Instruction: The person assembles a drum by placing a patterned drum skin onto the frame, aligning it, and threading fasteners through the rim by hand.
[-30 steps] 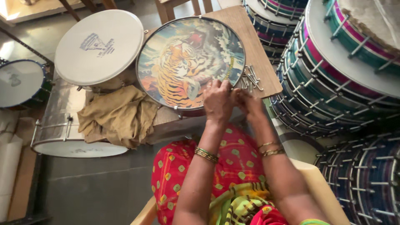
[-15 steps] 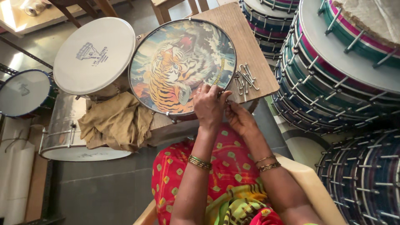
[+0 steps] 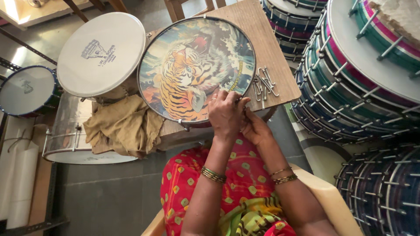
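Note:
A round drum with a tiger picture on its skin [image 3: 192, 65] lies flat on a wooden board [image 3: 262, 39] in front of me. My left hand [image 3: 225, 114] rests on the drum's near rim, fingers curled over the metal hoop. My right hand [image 3: 256, 129] sits just beside and below it at the same part of the rim, fingers bent around something small that I cannot make out. A pile of metal hooks [image 3: 264, 83] lies on the board right of the drum, a short way beyond my hands.
A white-skinned drum [image 3: 100, 52] stands left of the tiger drum, a tan cloth [image 3: 124, 126] below it over a shiny drum shell [image 3: 65, 140]. Stacks of coloured drums [image 3: 358, 78] fill the right side. A small blue drum [image 3: 26, 89] is far left.
Both hands have stayed at the drum's near rim while working at it. The view has shifted slightly, so the drum and hands sit a little differently in frame.

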